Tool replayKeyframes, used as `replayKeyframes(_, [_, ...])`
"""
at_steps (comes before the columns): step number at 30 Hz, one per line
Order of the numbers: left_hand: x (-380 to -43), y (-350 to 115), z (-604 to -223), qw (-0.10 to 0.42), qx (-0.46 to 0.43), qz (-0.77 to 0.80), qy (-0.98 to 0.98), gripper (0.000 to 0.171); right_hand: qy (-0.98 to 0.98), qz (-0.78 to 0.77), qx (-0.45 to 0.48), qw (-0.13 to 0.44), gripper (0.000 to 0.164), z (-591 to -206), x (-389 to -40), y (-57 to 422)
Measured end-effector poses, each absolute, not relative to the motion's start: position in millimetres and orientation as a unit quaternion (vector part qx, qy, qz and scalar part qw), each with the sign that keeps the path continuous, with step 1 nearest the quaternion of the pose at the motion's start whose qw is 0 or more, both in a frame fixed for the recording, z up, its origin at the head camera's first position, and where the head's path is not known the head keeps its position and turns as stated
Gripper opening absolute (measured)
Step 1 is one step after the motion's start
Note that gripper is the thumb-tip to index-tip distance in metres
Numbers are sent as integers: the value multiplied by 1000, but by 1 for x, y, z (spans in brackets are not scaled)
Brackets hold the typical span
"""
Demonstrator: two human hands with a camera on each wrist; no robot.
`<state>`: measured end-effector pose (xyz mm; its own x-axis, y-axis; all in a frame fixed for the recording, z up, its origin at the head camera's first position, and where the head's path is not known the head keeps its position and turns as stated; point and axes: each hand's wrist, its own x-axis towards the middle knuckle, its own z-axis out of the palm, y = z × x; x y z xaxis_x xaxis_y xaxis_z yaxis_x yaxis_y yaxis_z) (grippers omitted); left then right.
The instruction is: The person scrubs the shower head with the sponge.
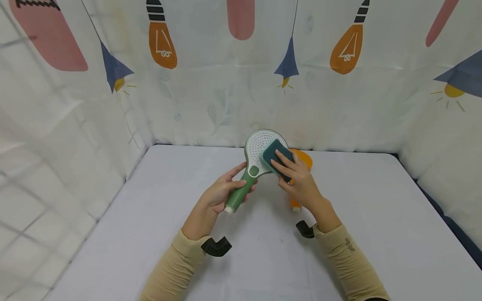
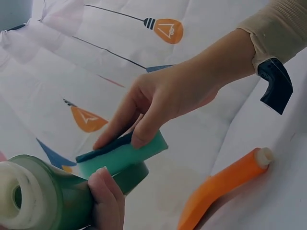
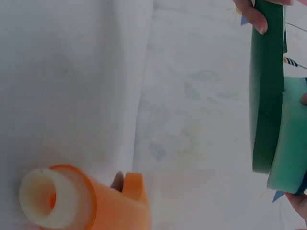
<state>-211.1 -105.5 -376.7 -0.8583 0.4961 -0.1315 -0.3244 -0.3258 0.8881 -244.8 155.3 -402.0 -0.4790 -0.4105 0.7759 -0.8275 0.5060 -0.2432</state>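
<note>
My left hand [image 1: 225, 190] grips the green handle of a shower head [image 1: 260, 146] and holds it tilted above the table, its white nozzle face upward. In my right hand [image 1: 301, 182] is a sponge [image 1: 278, 159], teal with a darker layer on top, pinched between thumb and fingers. The sponge touches the right part of the nozzle face. In the left wrist view the sponge [image 2: 122, 153] lies against the head's green rim. An orange shower head [image 1: 295, 200] lies behind my right hand, partly hidden by it; its pale threaded end points toward me.
A white cloth covers the table [image 1: 180, 175]. Printed curtains [image 1: 233, 92] with lamps and bulbs stand along the back and sides. Each sleeve cuff bears a black wrist device [image 1: 216, 246].
</note>
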Motion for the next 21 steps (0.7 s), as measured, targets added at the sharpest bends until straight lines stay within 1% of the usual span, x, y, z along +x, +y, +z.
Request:
replayKeyframes(4, [-211,-105,-377,251,79,815,516,69,-828,326,312,332,52,-402,-247,164])
replayKeyframes(7, [-211,-105,-378,251,75,820,509,69,-836,333,279,336,51,-402,-249,170])
replayKeyframes(15, [-212,-104,-383,253,86,815,514,73,-816,362,278,354,50,-398,-248,171])
replayKeyframes(21, [-212,-103,-384,240,81,814,523,77,-802,380,290,359,51,-396,-246,168])
